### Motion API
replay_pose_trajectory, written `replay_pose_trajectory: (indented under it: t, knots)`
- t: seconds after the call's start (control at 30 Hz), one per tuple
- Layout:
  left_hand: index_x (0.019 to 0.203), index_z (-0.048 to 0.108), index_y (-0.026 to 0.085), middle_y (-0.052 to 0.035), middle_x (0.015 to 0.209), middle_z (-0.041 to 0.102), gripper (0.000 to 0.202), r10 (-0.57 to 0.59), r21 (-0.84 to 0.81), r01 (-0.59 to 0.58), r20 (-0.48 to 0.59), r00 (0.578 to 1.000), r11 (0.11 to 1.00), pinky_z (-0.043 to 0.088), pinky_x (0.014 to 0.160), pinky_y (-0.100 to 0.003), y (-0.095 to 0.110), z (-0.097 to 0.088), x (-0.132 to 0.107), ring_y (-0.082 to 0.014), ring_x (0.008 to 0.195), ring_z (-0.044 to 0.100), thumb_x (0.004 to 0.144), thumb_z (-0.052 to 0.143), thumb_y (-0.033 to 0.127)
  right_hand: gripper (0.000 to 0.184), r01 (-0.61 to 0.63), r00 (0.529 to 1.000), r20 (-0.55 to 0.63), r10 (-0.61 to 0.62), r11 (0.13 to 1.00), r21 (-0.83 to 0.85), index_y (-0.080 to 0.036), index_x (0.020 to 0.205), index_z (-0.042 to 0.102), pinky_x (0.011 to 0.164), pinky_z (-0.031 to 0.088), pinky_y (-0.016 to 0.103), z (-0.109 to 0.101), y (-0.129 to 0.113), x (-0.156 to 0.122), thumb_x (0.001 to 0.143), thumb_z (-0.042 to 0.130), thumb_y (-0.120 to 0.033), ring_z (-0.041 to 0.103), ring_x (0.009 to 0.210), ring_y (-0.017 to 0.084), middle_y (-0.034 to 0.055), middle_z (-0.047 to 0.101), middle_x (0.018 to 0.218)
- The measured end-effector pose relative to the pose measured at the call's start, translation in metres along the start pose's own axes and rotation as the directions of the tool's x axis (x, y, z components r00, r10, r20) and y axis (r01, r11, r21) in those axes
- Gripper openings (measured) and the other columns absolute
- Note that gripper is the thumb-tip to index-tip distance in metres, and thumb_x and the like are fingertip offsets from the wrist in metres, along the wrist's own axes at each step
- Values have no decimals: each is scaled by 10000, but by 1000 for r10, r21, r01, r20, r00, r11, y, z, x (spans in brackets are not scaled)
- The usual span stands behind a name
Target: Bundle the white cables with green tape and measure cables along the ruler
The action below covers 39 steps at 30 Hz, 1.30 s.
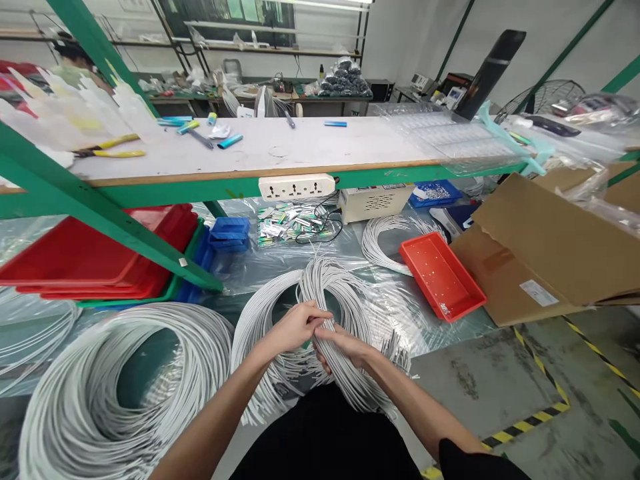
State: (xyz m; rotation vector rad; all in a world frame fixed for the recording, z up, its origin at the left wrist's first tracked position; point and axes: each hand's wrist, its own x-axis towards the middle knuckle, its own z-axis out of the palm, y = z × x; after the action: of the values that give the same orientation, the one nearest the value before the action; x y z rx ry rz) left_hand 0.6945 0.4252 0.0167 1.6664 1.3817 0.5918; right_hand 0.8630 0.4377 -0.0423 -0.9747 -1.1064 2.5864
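A thick bundle of white cables (345, 373) runs through my right hand (343, 347), whose fingers wrap round it near my body. My left hand (297, 327) meets the right one at the bundle, its fingertips pinched together. Whatever sits between those fingertips is too small to make out. The upper part of the bundle curves back into a coil on the table. Beside it on the left lies another white cable coil (255, 320), partly behind my left forearm. Farther left rests a large white cable coil (65, 393).
Red trays (95, 253) are stacked at left behind a green post. Small blue bins (229, 233) stand behind the coils. A tilted red tray (443, 277) and an open cardboard box (540, 260) are at right. Above runs a shelf (310, 147) with a power strip (297, 187).
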Motion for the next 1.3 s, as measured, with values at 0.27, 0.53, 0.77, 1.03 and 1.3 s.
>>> replay_pose_trajectory:
  t: [0.27, 0.53, 0.77, 1.03, 1.3]
  knots:
    - [1263, 660, 183, 55, 586, 406, 492, -41, -80, 39, -24, 999, 996, 286, 520, -218, -5, -2, 2, -125, 530, 387, 799, 498, 198, 686, -56, 998, 24, 55, 998, 35, -139, 752, 572, 395, 432, 235, -6, 3, 4, 861, 475, -809, 497, 388, 144, 45, 566, 534]
    - [1218, 667, 190, 60, 613, 431, 406, -13, -260, -22, -132, 991, 965, 318, 501, -207, -3, 6, -3, -111, 539, 414, 843, 592, 329, 694, -97, 995, 39, 93, 990, 100, -153, 751, 572, 413, 462, 256, -4, 0, -5, 860, 432, -824, 520, 420, 167, 42, 559, 547]
    - [1111, 656, 169, 53, 609, 506, 385, -451, -729, 112, -288, 845, 675, 456, 569, -228, -81, 26, -14, -116, 548, 504, 795, 646, 389, 659, -106, 994, 31, 103, 986, 125, -162, 788, 592, 412, 439, 247, -15, -6, -15, 782, 535, -818, 485, 391, 144, 5, 527, 517]
    - [1322, 524, 169, -193, 1208, 653, 741, -537, -929, 247, 63, 841, 277, 573, 816, -410, -138, 99, -38, -294, 1047, 673, 682, 812, 404, 691, -162, 987, -2, 163, 981, 105, -161, 746, 589, 400, 424, 237, -14, -10, -19, 704, 603, -850, 475, 365, 134, -10, 516, 483]
    - [1352, 503, 175, -218, 1330, 566, 774, -530, -897, 292, 80, 844, 331, 562, 897, -440, -126, 116, -14, -321, 1145, 630, 701, 807, 462, 688, -156, 987, -11, 158, 984, 89, -155, 804, 589, 416, 440, 244, -15, -12, -19, 730, 582, -839, 480, 380, 138, -13, 524, 485]
